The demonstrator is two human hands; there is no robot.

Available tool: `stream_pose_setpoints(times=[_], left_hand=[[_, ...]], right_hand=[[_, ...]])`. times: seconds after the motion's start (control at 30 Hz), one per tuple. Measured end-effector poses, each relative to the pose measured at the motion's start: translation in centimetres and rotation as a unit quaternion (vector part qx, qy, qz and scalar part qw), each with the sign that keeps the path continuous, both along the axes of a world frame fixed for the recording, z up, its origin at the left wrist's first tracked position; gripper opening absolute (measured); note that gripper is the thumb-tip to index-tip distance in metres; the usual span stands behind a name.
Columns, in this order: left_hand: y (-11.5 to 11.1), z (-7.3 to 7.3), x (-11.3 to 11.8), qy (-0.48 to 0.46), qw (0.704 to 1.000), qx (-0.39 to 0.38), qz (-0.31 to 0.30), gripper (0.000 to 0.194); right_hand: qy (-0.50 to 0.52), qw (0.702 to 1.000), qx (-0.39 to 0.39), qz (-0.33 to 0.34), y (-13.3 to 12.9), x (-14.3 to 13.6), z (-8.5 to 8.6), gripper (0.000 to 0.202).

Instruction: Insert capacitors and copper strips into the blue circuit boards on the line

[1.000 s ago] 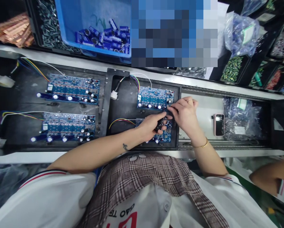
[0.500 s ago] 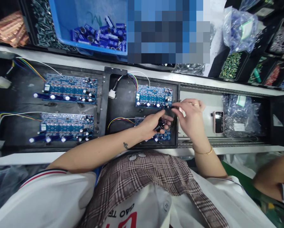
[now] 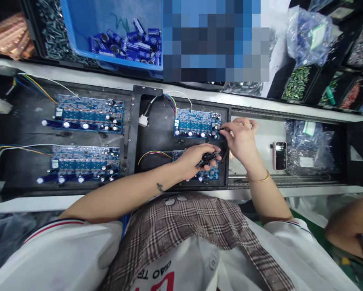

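Note:
My left hand (image 3: 195, 161) is cupped, palm up, around a bunch of small black capacitors (image 3: 206, 159). It hovers over the lower circuit board (image 3: 214, 171), covering much of it. At the right end of the upper circuit board (image 3: 196, 119), my right hand (image 3: 241, 139) pinches one small dark part between thumb and forefinger; it looks like another of these capacitors. That board is blue and carries a row of silver-topped capacitors along its near edge, with coloured wires at its left. Both boards lie in a black tray (image 3: 155, 137).
Two more wired boards (image 3: 89, 111) lie in the tray to the left. Behind stands a blue bin (image 3: 117, 24) of blue capacitors. On the right are a phone (image 3: 280, 155), plastic bags (image 3: 309, 149) and small parts bins (image 3: 296, 83). Another person's arm (image 3: 349, 226) shows at the far right.
My right hand has moved slightly up and left, bringing its fingertips to the upper board's right edge. My left thumb has pulled back, so the black capacitors in the palm show more.

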State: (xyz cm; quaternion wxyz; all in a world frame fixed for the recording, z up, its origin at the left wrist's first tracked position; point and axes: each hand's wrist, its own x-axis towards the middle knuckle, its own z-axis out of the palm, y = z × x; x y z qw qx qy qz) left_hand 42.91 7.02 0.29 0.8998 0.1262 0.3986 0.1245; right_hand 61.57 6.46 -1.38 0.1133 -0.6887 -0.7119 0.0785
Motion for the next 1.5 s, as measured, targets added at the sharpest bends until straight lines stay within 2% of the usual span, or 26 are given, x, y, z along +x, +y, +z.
stream_pose_setpoints(times=[0.2, 0.33, 0.47, 0.57, 0.7, 0.8, 0.9, 1.03, 1.17, 1.2, 1.27, 1.37, 1.43, 1.5], left_hand=[[0.2, 0.4, -0.1, 0.008, 1.000, 0.004, 0.003, 0.010], [0.2, 0.5, 0.0, 0.016, 0.999, 0.014, 0.027, 0.006], [0.2, 0.4, -0.1, -0.008, 0.998, -0.004, 0.054, 0.016], [0.3, 0.4, -0.2, -0.036, 0.998, -0.023, 0.055, 0.025], [0.2, 0.5, -0.4, -0.053, 0.998, 0.001, 0.036, 0.032], [0.0, 0.5, -0.3, -0.077, 0.996, 0.040, 0.010, 0.033], [-0.4, 0.4, -0.1, -0.085, 0.995, 0.058, -0.017, 0.028], [-0.9, 0.2, 0.1, -0.074, 0.996, 0.042, -0.006, 0.008], [-1.2, 0.6, -0.1, -0.073, 0.995, 0.065, 0.020, 0.015], [-1.3, 0.7, -0.2, -0.076, 0.995, 0.068, 0.022, 0.017], [-1.3, 1.0, -0.4, -0.068, 0.996, 0.056, 0.023, 0.016], [-1.5, 1.3, -0.6, -0.007, 0.999, 0.014, 0.030, 0.013], [-1.8, 1.5, -0.8, 0.015, 0.999, -0.013, 0.033, 0.013], [-2.2, 1.7, -1.2, 0.004, 0.999, -0.038, 0.037, 0.013]], right_hand=[[-0.001, 1.000, 0.009, 0.020, 0.1, 0.4, -0.1, 0.016], [-0.012, 0.999, 0.019, 0.035, 0.0, 0.5, -0.3, 0.016], [-0.036, 0.997, 0.035, 0.064, -0.2, 0.6, -0.7, 0.019], [-0.020, 0.997, 0.051, 0.052, -0.8, 0.3, -0.1, 0.021], [0.088, 0.993, 0.072, -0.007, -2.8, -1.0, 2.2, 0.024], [0.245, 0.970, 0.010, 0.011, -4.3, -1.8, 3.5, 0.023], [0.338, 0.940, -0.044, -0.002, -4.9, -2.1, 3.3, 0.016], [0.362, 0.931, -0.038, -0.032, -5.0, -2.1, 2.3, 0.012], [0.451, 0.891, -0.048, -0.023, -5.4, -2.2, 2.5, 0.023], [0.452, 0.891, -0.039, -0.025, -5.5, -2.2, 2.6, 0.021], [0.390, 0.919, 0.007, -0.049, -5.4, -2.1, 2.5, 0.014], [0.187, 0.973, 0.088, -0.101, -4.7, -1.7, 1.4, 0.008], [0.088, 0.985, 0.102, -0.105, -4.1, -1.4, 0.2, 0.004], [0.054, 0.989, 0.102, -0.097, -3.6, -1.1, -0.9, 0.003]])
